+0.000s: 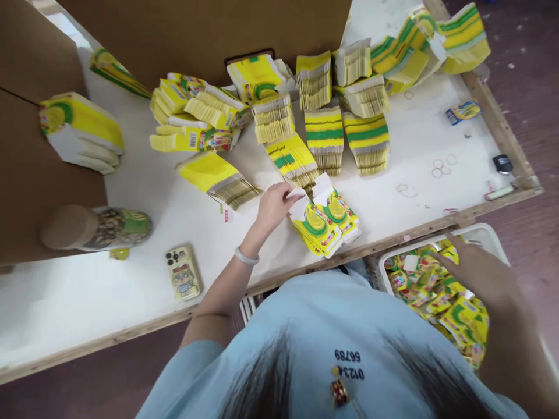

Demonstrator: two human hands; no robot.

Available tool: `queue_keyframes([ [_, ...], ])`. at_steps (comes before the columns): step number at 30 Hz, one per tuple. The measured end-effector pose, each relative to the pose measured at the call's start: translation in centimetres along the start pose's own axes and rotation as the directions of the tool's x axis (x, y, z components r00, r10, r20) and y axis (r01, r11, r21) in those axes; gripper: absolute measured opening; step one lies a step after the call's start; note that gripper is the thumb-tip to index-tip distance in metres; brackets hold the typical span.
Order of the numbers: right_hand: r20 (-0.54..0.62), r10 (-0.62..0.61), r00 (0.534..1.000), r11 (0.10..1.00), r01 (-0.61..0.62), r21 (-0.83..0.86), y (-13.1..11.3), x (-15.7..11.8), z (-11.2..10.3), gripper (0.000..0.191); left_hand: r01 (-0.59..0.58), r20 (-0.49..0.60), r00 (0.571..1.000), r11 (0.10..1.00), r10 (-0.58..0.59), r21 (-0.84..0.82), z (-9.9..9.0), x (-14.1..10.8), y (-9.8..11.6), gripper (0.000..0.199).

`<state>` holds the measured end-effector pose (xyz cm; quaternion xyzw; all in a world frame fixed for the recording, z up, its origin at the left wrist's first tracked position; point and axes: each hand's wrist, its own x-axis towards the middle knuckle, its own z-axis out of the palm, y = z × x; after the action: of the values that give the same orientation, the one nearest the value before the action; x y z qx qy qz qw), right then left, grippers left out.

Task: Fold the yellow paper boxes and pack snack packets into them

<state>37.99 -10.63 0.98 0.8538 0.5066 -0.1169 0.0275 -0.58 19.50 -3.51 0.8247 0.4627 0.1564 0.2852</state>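
Note:
My left hand [274,205] is closed in a pinch on the white flap of a yellow carton, at the top of a stack of flat cartons [317,230] near the table's front edge. A second stack [338,212] touches it on the right. My right hand [474,265], blurred, is over the white bin [495,235] of yellow-green packets [463,320]; its fingers reach toward the packets, and whether they hold anything is unclear. Beyond the left hand lie a fanned bundle [218,177] and another bundle [292,157] of folded cartons.
More carton bundles [324,131] line the back before a brown cardboard box [201,29]. At left are a lidded jar [122,227] and a phone [183,272]. Rubber bands [441,169], a blue packet [463,112] and a black object [502,164] lie right, by the wooden rim [498,122].

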Motion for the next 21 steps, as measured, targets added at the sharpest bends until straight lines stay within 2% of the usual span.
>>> queue_keyframes([
  [2, -0.056, -0.011, 0.998, 1.0, 0.012, 0.02, -3.8, 0.7, -0.3, 0.059, -0.087, -0.069, 0.994, 0.996, 0.089, 0.032, -0.7, 0.1, 0.0, 0.029],
  [3, -0.115, -0.056, 0.992, 0.994, 0.066, 0.086, -6.6, 1.3, -0.4, 0.059, -0.128, -0.12, 0.984, 0.991, 0.131, 0.034, -1.1, -0.1, 0.2, 0.031],
  [4, -0.225, -0.117, 0.967, 0.969, 0.161, 0.189, -9.7, 2.1, -0.4, 0.056, -0.159, -0.174, 0.972, 0.987, 0.159, 0.017, -1.6, -0.3, 0.5, 0.032],
  [6, -0.416, -0.23, 0.88, 0.847, 0.391, 0.359, -16.3, 3.6, -0.2, 0.049, -0.179, -0.264, 0.952, 0.981, 0.153, -0.076, -2.4, -1.1, 1.4, 0.036],
  [8, -0.546, -0.304, 0.781, 0.687, 0.576, 0.442, -22.0, 4.8, 0.4, 0.048, -0.159, -0.305, 0.948, 0.966, 0.091, -0.205, -3.2, -2.3, 2.7, 0.042],
  [9, -0.571, -0.324, 0.755, 0.623, 0.624, 0.471, -24.4, 5.2, 0.8, 0.048, -0.146, -0.315, 0.947, 0.954, 0.059, -0.261, -3.5, -2.9, 3.4, 0.045],
  [11, -0.575, -0.332, 0.748, 0.54, 0.651, 0.534, -27.6, 5.5, 1.7, 0.047, -0.138, -0.333, 0.943, 0.933, 0.02, -0.334, -4.0, -4.1, 4.8, 0.046],
  [13, -0.55, -0.32, 0.772, 0.493, 0.631, 0.599, -29.1, 5.3, 2.4, 0.043, -0.144, -0.358, 0.934, 0.915, 0.0, -0.377, -4.2, -5.0, 5.8, 0.044],
  [16, -0.542, -0.24, 0.806, 0.438, 0.588, 0.681, -29.1, 4.6, 2.6, 0.038, -0.19, -0.354, 0.935, 0.857, 0.01, -0.479, -3.2, -6.2, 6.2, 0.046],
  [20, -0.521, -0.116, 0.846, 0.378, 0.523, 0.764, -28.6, 3.7, 2.2, 0.038, -0.319, -0.209, 0.948, 0.737, 0.242, -0.596, 0.5, -7.5, 6.3, 0.092],
  [21, -0.515, -0.101, 0.851, 0.379, 0.512, 0.771, -28.6, 3.5, 2.2, 0.04, -0.323, -0.168, 0.945, 0.72, 0.281, -0.614, 1.5, -7.8, 6.5, 0.093],
])
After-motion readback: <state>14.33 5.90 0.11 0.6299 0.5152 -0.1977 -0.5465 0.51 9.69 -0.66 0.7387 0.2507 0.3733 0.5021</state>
